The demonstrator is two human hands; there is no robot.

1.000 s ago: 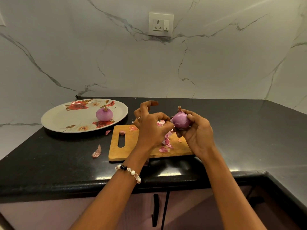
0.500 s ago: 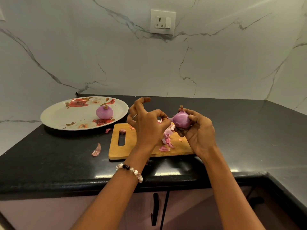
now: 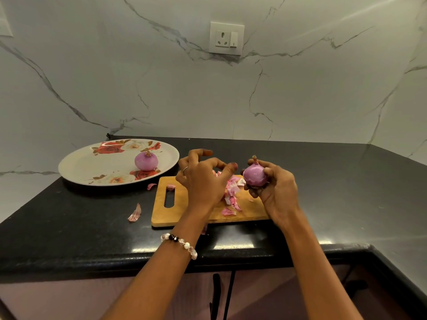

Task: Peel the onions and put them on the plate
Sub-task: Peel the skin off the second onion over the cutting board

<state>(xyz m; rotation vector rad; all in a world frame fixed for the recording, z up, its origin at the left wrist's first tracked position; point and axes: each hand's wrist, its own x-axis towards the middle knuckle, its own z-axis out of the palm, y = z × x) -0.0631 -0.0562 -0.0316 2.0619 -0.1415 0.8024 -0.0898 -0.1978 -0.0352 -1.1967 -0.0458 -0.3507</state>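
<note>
My right hand grips a shiny, peeled purple onion with its stem end up, held above the right part of a wooden cutting board. My left hand hovers just left of it, a small gap away, with fingers bent and spread and nothing visible in them. A second peeled onion sits on the right side of the floral oval plate at the back left. A heap of pink onion skins lies on the board below my hands.
Loose skin pieces lie on the black counter left of the board. The marble wall stands right behind, with a socket above. The counter's front edge runs just below the board.
My left hand has drawn away from the onion to the left, opening a gap. The right hand keeps the onion in about the same place.
</note>
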